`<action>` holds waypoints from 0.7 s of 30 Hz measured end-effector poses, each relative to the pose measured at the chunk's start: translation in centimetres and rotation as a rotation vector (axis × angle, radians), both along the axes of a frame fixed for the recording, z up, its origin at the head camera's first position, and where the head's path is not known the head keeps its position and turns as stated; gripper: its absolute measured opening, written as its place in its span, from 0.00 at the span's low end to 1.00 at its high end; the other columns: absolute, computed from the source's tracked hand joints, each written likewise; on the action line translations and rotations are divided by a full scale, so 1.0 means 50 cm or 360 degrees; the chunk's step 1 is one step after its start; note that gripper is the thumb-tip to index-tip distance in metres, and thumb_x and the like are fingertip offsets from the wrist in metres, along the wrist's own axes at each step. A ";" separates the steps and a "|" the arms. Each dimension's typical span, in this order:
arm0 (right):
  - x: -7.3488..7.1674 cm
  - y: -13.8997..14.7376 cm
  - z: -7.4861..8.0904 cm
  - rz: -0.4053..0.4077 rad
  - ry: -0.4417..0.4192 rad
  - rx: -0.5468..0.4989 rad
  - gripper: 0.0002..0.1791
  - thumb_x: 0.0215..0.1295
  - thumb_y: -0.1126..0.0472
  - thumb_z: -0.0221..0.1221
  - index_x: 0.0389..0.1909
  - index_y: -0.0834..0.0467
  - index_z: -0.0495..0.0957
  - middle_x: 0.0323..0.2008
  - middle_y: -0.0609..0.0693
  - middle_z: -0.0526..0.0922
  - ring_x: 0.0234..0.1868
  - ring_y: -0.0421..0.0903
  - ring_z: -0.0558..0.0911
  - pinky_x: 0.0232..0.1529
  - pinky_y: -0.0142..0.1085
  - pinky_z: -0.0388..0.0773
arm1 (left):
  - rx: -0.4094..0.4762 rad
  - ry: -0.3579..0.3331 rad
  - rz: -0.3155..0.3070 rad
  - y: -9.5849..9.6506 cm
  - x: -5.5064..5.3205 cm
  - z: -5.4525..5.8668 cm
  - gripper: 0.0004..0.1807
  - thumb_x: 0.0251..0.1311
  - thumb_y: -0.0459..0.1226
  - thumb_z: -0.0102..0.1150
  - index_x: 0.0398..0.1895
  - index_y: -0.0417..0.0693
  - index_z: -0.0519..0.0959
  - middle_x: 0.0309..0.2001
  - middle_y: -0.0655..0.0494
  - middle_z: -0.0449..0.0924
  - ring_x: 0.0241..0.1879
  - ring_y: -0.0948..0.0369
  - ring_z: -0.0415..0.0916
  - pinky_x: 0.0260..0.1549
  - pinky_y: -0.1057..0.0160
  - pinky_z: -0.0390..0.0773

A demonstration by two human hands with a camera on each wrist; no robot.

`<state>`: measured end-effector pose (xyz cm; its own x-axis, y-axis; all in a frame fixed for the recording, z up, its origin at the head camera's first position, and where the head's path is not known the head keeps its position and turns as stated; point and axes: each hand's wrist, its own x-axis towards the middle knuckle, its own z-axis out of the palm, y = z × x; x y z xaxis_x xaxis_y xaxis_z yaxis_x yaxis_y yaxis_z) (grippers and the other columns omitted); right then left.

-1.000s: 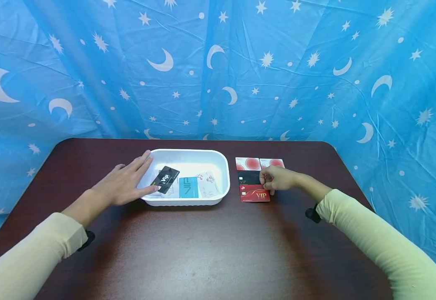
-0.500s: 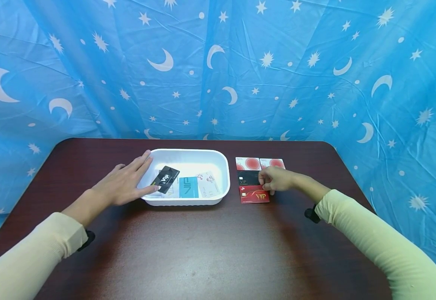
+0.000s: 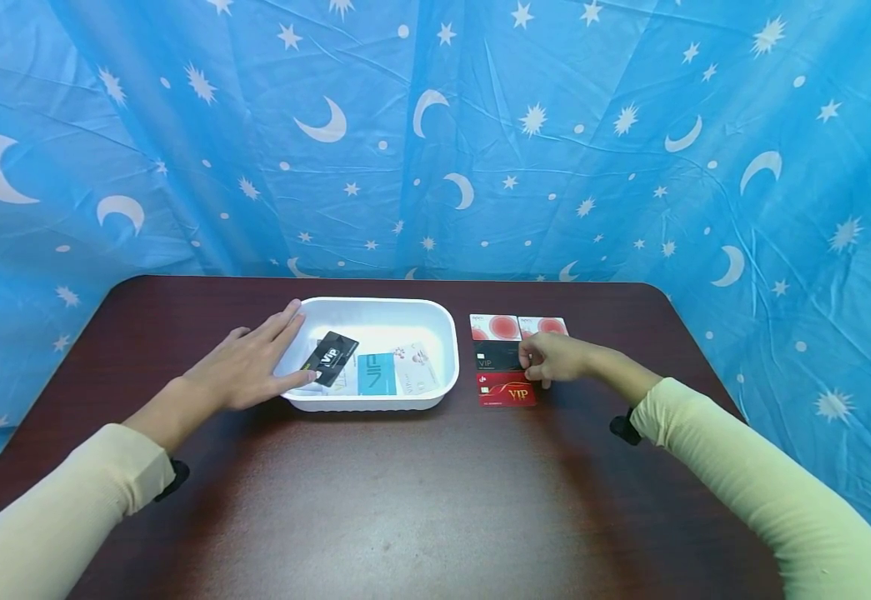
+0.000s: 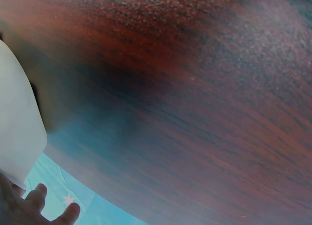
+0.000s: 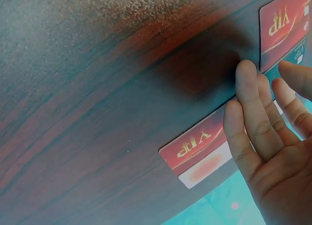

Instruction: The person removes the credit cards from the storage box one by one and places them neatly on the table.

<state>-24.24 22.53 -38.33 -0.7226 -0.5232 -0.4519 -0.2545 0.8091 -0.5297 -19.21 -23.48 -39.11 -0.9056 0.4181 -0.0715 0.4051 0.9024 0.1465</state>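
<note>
In the head view my left hand (image 3: pixel 247 367) rests on the left rim of a white plastic tray (image 3: pixel 446 333), fingers straight. Its thumb reaches the edge of a black VIP card (image 3: pixel 333 354) inside. My right hand (image 3: pixel 555 358) touches the cards right of the tray, thumb and forefinger near the inner edges of a dark VIP card (image 3: pixel 493 355) and a red VIP card (image 3: pixel 506 390). The right wrist view shows its fingers loosely bent, nothing visibly gripped. There, another red VIP card (image 5: pixel 192 144) lies beyond the fingers; the hand hides it from the head view.
Two white cards with red circles (image 3: pixel 495 327) lie side by side behind the dark card. Inside the tray are a teal card (image 3: pixel 377 375) and a white floral card (image 3: pixel 416 367). A blue curtain (image 3: pixel 435 167) hangs behind the brown table (image 3: pixel 405 500).
The right hand has shifted a little left and back again. The red VIP card sits slightly nearer the front and left than a second ago. The left hand has kept still.
</note>
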 end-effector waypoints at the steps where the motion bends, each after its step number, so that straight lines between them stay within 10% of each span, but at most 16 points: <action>1: -0.002 0.000 0.002 -0.0007 0.0009 0.0001 0.06 0.67 0.69 0.61 0.37 0.62 0.72 0.33 0.54 0.77 0.30 0.49 0.82 0.39 0.38 0.84 | -0.0001 -0.0002 0.0000 0.000 0.000 0.000 0.55 0.63 0.67 0.47 0.79 0.38 0.47 0.79 0.38 0.42 0.74 0.39 0.50 0.61 0.26 0.58; 21: -0.060 -0.100 0.103 0.0212 0.0345 -0.0241 0.09 0.65 0.67 0.61 0.44 0.66 0.80 0.36 0.54 0.85 0.36 0.48 0.84 0.42 0.40 0.83 | -0.0016 -0.0009 -0.0001 -0.001 -0.001 -0.001 0.54 0.64 0.66 0.48 0.79 0.38 0.47 0.79 0.38 0.42 0.75 0.39 0.49 0.61 0.27 0.57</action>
